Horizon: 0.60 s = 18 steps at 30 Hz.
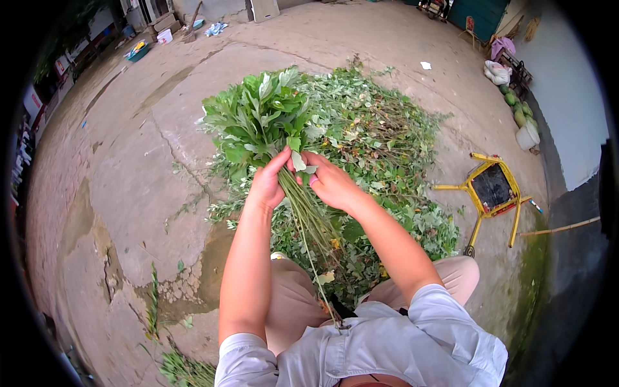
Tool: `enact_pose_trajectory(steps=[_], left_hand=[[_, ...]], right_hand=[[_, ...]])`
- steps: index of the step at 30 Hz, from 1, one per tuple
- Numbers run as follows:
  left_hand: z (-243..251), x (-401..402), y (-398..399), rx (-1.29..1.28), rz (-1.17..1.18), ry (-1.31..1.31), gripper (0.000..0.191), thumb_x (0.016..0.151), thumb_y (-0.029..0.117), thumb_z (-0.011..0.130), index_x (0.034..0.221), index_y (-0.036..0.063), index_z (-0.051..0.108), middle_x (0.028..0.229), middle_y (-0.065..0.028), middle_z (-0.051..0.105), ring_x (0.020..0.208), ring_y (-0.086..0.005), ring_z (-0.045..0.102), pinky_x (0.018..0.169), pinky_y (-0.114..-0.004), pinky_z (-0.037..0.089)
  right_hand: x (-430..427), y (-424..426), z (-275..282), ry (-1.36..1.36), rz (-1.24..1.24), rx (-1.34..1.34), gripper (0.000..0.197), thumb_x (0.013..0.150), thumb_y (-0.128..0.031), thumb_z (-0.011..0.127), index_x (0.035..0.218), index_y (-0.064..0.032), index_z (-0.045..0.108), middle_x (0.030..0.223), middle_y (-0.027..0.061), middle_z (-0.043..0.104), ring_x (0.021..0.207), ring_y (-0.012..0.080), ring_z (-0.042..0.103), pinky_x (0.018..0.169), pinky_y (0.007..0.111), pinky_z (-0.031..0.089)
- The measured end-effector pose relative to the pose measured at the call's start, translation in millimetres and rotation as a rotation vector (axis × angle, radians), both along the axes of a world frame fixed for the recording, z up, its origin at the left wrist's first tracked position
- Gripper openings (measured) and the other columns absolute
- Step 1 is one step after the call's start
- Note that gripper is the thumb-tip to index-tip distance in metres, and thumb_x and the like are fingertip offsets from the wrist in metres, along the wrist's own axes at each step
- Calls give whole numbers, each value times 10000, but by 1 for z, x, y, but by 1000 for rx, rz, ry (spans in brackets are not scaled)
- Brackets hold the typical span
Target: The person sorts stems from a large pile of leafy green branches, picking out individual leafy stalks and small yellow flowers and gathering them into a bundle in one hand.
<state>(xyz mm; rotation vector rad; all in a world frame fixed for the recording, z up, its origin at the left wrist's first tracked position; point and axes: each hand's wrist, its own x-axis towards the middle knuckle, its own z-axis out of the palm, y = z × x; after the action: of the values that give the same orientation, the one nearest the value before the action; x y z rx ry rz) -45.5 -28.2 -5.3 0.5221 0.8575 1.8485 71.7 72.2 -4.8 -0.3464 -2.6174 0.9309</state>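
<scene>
Both hands hold one thick bundle of leafy green stems (pixel 263 116) above a large heap of cut plants. My left hand (pixel 271 181) grips its left side just under the leaves, thumb pointing up. On the right side my right hand (pixel 326 180), with a pink ring on a finger, closes round the same stems. The bundle's leaves fan out away from me, while its bare stems run down towards my lap. One long thin stem hangs down to my shirt. The heap of cut plants (pixel 372 130) has green, pale silvery and some yellow and brown leaves.
An overturned yellow metal-framed chair (pixel 492 186) lies right of the heap. A loose plant bunch (pixel 186 370) is on the cracked concrete at lower left. Green melons or gourds (pixel 520 111) and a white bucket (pixel 527 136) stand by the right wall. A teal basin (pixel 138 52) sits far left.
</scene>
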Motion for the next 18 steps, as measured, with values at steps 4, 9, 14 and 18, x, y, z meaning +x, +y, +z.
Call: enact_pose_trajectory(steps=[4, 9, 14, 18], left_hand=[[-3, 2, 5, -66, 88, 57, 169, 867, 269, 450, 792, 118, 459, 603, 15, 431, 529, -80, 426, 491, -212, 380], [-20, -15, -3, -59, 167, 6, 195, 770, 271, 606, 727, 84, 573, 622, 11, 531, 547, -71, 452, 461, -211, 294], [-14, 19, 14, -265, 225, 189, 138, 771, 220, 608, 733, 90, 583, 607, 27, 498, 528, -70, 433, 452, -228, 304], [-7, 31, 23, -353, 157, 210, 173, 769, 224, 602, 662, 116, 520, 589, 32, 465, 533, -72, 420, 453, -219, 280]], right_hand=[[1, 3, -14, 78, -47, 127, 183, 778, -90, 452, 932, 1, 490, 913, 160, 530, 877, 346, 522, 719, 411, 438], [21, 28, -77, 58, -69, 331, 121, 791, -132, 501, 824, -19, 479, 837, 147, 526, 832, 316, 519, 727, 404, 422], [64, 53, -122, 75, -176, 351, 144, 805, -171, 519, 814, -37, 465, 825, 126, 526, 840, 312, 514, 767, 400, 400], [77, 58, -127, -83, -212, 358, 206, 820, -215, 523, 960, -67, 488, 918, 114, 555, 939, 288, 512, 929, 435, 324]])
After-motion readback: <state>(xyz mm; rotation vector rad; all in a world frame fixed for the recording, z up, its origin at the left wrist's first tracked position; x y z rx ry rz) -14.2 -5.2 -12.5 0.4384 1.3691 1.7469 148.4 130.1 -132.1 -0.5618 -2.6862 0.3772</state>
